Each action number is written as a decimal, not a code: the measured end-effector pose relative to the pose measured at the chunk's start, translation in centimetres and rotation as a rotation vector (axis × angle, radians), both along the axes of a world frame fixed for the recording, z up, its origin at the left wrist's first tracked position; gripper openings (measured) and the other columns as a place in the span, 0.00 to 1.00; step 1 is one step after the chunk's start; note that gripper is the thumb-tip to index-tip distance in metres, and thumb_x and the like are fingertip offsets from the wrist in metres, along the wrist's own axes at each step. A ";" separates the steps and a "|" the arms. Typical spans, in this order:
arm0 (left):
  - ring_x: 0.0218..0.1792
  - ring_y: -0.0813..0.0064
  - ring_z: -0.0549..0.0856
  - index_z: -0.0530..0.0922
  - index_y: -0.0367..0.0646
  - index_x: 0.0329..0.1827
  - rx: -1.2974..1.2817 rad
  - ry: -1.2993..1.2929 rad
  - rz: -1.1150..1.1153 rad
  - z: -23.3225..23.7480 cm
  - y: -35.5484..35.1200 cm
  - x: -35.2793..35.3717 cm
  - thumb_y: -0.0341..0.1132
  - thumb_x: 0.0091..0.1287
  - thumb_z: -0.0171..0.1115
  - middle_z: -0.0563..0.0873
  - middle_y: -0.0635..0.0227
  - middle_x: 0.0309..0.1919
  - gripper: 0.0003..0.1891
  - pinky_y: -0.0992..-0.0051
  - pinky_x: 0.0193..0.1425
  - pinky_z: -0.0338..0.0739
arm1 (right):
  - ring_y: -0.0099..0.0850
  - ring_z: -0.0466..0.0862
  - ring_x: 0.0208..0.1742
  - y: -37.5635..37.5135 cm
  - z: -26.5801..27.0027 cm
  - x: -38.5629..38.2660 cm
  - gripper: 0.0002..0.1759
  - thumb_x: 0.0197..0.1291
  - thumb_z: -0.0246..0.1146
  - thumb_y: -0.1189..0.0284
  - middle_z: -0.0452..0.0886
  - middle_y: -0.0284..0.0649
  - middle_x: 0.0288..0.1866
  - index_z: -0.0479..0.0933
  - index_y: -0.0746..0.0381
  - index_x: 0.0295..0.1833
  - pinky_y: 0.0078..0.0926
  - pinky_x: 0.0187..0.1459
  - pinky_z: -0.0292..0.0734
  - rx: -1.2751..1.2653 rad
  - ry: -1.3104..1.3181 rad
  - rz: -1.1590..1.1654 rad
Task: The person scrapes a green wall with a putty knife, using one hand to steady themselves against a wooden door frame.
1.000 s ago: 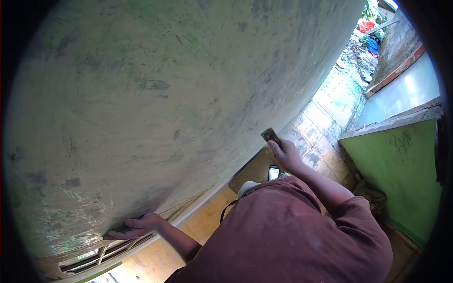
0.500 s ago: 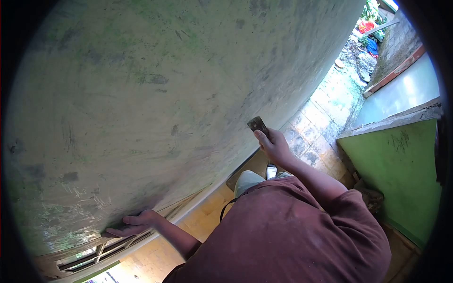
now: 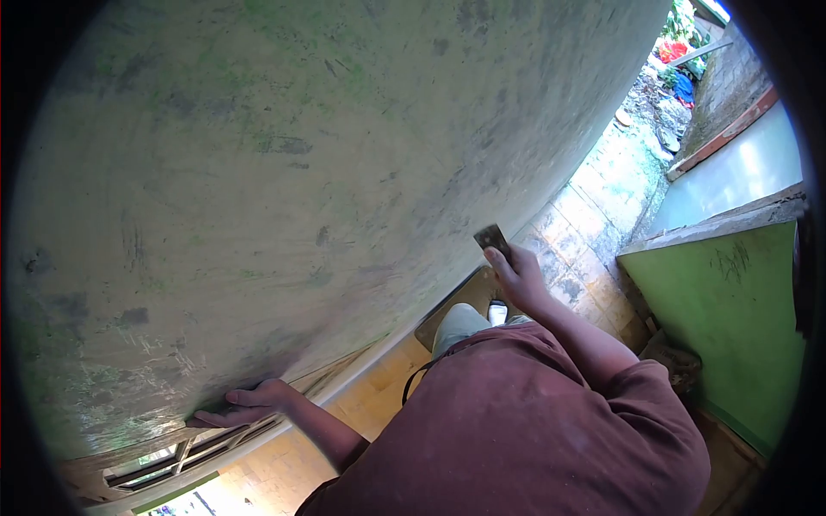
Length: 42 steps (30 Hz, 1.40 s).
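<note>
A large worn wall (image 3: 258, 198) with green and dark stains fills the upper left. My right hand (image 3: 519, 275) is closed around a small dark flat block (image 3: 493, 242), its far end sticking out past my thumb, near the right edge of the wall. At the lower left, my left hand (image 3: 245, 407) rests against the bottom of the wall, just above a slatted opening (image 3: 185, 456). Its fingers are extended, with the thumb apart, and nothing shows in it.
A green panel (image 3: 723, 318) stands on the right, with a sack-like bundle (image 3: 671, 359) beside it. Tiled floor (image 3: 568, 228) runs along the wall. A brown board or mat (image 3: 469, 297) lies near my feet. Red and blue items (image 3: 680, 84) are at the far upper right.
My right hand, with the dark block, has moved slightly right and down, away from the wall. My left hand has stayed nearly in place.
</note>
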<state>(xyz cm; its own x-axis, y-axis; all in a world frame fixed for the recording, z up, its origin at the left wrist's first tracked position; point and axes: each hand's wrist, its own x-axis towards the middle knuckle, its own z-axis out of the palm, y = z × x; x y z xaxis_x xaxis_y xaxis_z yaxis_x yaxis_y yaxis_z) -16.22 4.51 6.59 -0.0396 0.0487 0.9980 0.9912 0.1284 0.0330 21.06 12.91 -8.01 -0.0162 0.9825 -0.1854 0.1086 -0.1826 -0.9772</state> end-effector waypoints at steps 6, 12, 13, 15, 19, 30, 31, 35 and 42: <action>0.74 0.50 0.53 0.57 0.34 0.71 0.020 -0.047 -0.036 -0.1 -0.1 0.2 0.41 0.74 0.43 0.50 0.45 0.73 0.27 0.53 0.72 0.60 | 0.27 0.73 0.21 1.9 2.8 -2.0 0.24 0.66 0.58 0.56 0.73 0.39 0.18 0.74 0.69 0.33 0.30 0.27 0.69 -0.052 -0.117 0.099; 0.74 0.50 0.53 0.56 0.34 0.70 0.019 0.018 -0.014 -0.1 -0.3 -0.5 0.40 0.74 0.43 0.50 0.45 0.73 0.27 0.53 0.72 0.60 | 0.28 0.74 0.22 -0.5 0.6 -0.9 0.25 0.67 0.56 0.55 0.72 0.40 0.17 0.74 0.69 0.32 0.31 0.27 0.69 0.038 -0.098 0.051; 0.74 0.50 0.53 0.56 0.34 0.71 0.013 0.003 -0.016 0.0 -0.3 -0.1 0.40 0.74 0.43 0.50 0.46 0.73 0.26 0.53 0.72 0.60 | 0.28 0.74 0.22 -0.9 -0.8 -0.2 0.25 0.67 0.56 0.55 0.72 0.39 0.17 0.74 0.69 0.32 0.30 0.27 0.69 -0.046 -0.136 0.072; 0.74 0.50 0.53 0.56 0.34 0.71 0.010 -0.018 -0.021 0.1 -0.2 0.1 0.39 0.74 0.43 0.50 0.46 0.73 0.26 0.53 0.73 0.59 | 0.25 0.74 0.22 0.0 -2.3 -0.4 0.25 0.67 0.56 0.55 0.71 0.36 0.18 0.72 0.68 0.30 0.27 0.27 0.68 -0.027 -0.230 0.094; 0.75 0.48 0.49 0.55 0.35 0.72 -0.011 -0.055 -0.047 -0.1 -0.6 0.1 0.40 0.73 0.43 0.48 0.46 0.74 0.27 0.50 0.74 0.54 | 0.21 0.72 0.22 2.4 3.3 -2.6 0.25 0.67 0.57 0.55 0.71 0.32 0.19 0.71 0.67 0.29 0.28 0.26 0.68 0.049 0.068 0.080; 0.75 0.49 0.49 0.57 0.34 0.71 0.005 -0.035 -0.104 -0.3 -0.6 -0.7 0.40 0.72 0.47 0.49 0.46 0.73 0.28 0.51 0.74 0.54 | 0.19 0.68 0.18 1.6 2.3 -3.0 0.25 0.69 0.55 0.55 0.68 0.30 0.16 0.69 0.63 0.25 0.23 0.21 0.63 0.037 0.038 0.036; 0.75 0.49 0.49 0.57 0.33 0.70 0.010 -0.031 -0.115 -0.4 -0.5 -0.8 0.40 0.72 0.47 0.50 0.46 0.73 0.28 0.51 0.74 0.53 | 0.18 0.67 0.19 1.0 3.2 -2.5 0.24 0.69 0.56 0.54 0.67 0.28 0.17 0.70 0.63 0.26 0.22 0.22 0.63 -0.006 0.082 0.029; 0.75 0.50 0.48 0.58 0.32 0.70 0.006 -0.012 -0.147 -0.2 -0.6 -0.6 0.38 0.72 0.49 0.50 0.46 0.73 0.28 0.51 0.75 0.51 | 0.17 0.67 0.20 -0.4 -0.2 0.1 0.24 0.68 0.56 0.53 0.68 0.27 0.19 0.70 0.61 0.27 0.21 0.23 0.64 -0.157 0.011 0.118; 0.76 0.50 0.47 0.58 0.32 0.70 -0.003 0.010 -0.199 -0.1 -0.6 -0.6 0.37 0.71 0.49 0.49 0.47 0.74 0.27 0.52 0.75 0.50 | 0.17 0.67 0.15 1.9 1.7 -0.7 0.26 0.67 0.54 0.49 0.67 0.27 0.17 0.68 0.59 0.26 0.20 0.17 0.63 -0.078 0.092 0.107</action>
<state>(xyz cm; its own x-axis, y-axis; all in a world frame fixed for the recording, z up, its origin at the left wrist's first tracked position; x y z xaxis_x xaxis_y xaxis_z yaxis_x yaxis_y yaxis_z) -16.86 3.96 6.45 -0.0192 0.0580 0.9981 0.9973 -0.0697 0.0233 20.33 14.78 -6.28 -0.1405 0.9570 -0.2537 0.0420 -0.2503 -0.9673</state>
